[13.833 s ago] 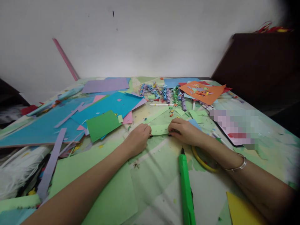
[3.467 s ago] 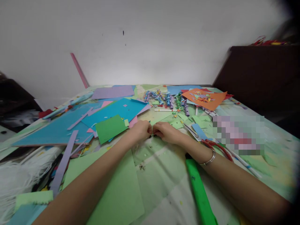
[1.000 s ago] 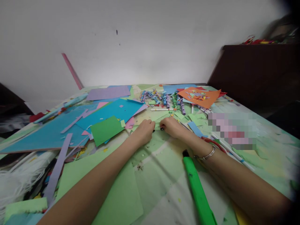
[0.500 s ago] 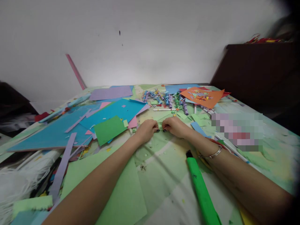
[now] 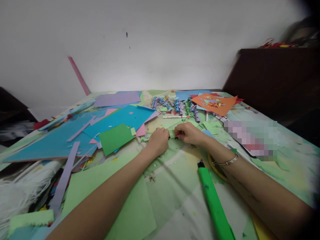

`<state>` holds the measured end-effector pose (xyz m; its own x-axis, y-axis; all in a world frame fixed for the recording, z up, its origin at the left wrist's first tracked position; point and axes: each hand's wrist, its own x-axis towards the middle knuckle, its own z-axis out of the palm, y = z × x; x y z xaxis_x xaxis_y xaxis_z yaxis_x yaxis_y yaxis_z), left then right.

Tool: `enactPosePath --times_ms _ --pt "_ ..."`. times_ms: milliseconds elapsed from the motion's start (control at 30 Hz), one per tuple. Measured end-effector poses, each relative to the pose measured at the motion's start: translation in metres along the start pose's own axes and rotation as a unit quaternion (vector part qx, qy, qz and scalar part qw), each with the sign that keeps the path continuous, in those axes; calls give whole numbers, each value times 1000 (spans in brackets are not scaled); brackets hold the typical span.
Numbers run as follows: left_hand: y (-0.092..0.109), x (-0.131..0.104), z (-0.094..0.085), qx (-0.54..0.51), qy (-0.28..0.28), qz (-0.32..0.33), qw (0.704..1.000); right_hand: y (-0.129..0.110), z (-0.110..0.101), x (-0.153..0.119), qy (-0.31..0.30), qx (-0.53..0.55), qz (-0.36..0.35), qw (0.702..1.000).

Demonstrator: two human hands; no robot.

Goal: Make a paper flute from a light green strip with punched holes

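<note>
Near the middle of the table, my left hand [image 5: 159, 141] and my right hand [image 5: 189, 134] are close together with fingers curled. A narrow piece of light green paper [image 5: 172, 134] shows between the fingertips, pinched from both sides; most of it is hidden by my hands. What looks like its curled end pokes out left of my left hand. A silver bangle [image 5: 228, 160] circles my right wrist. In front of that wrist lies a green utility knife [image 5: 215, 203], its tip toward my hands. A large light green sheet [image 5: 135, 203] lies partly under my left forearm.
Blue sheets [image 5: 120, 120], a green card [image 5: 116, 138] and purple strips [image 5: 65, 176] cover the left side. Curly rolled-paper pieces [image 5: 178, 106] and an orange sheet [image 5: 217, 104] with scraps lie at the back. A yellow ring [image 5: 215, 168] sits under my right forearm.
My left hand has turned, with its back now more toward me. My right hand has shifted slightly, and the light green paper shows more between my fingers. The view has moved a little.
</note>
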<state>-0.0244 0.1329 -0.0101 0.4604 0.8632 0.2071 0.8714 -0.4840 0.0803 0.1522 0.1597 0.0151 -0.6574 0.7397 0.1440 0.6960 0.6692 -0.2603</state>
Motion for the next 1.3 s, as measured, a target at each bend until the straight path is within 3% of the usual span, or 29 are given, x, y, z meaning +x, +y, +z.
enactPosePath --times_ms 433,700,1067,1300 --pt "8 0 0 9 39 69 997 6 9 5 21 -36 21 999" --pt "8 4 8 12 60 39 997 3 14 4 51 -41 3 998" --pt "21 18 0 4 12 -29 999 -5 20 11 31 -88 33 995" --pt "11 13 -1 -56 38 -26 997 3 14 9 36 -20 20 999"
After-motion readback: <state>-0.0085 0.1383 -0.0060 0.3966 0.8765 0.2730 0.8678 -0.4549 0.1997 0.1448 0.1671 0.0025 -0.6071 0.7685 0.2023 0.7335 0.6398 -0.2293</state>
